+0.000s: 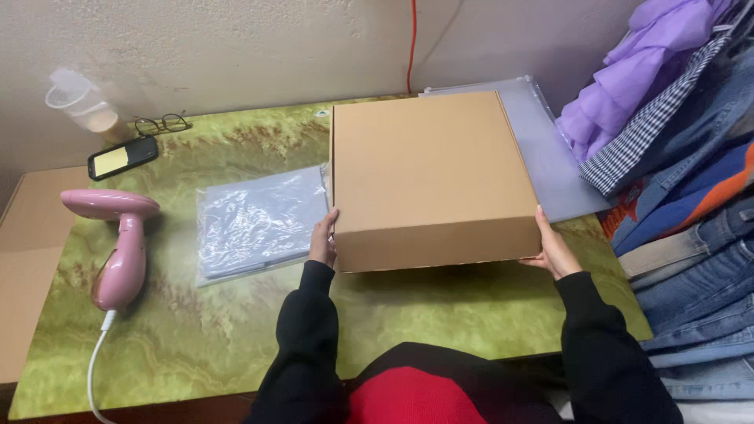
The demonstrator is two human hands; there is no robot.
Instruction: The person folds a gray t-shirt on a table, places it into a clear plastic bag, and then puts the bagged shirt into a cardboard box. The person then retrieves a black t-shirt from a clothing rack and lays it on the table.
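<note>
Head view: closed brown cardboard box (430, 177) at the middle of the green marbled table (236, 330), held between both hands. Left hand (323, 238) flat against the box's near left corner, right hand (554, 250) pressed to the near right corner; each grip spread wide along a side wall, clamping the box between the palms. Near edge of the box slightly lifted, far edge toward the wall. Lid face up, long axis running left to right, short sides at the hands.

Just left of the box, touching or nearly so, a clear plastic bag with folded grey cloth (259, 220). Farther left, a pink handheld steamer (118, 243) with white cord, a dark phone (122, 157), glasses (162, 123), a plastic cup (82, 104). Behind and right of the box, a grey plastic sleeve (550, 149). At far right, a pile of clothes (691, 196), jeans among them.
</note>
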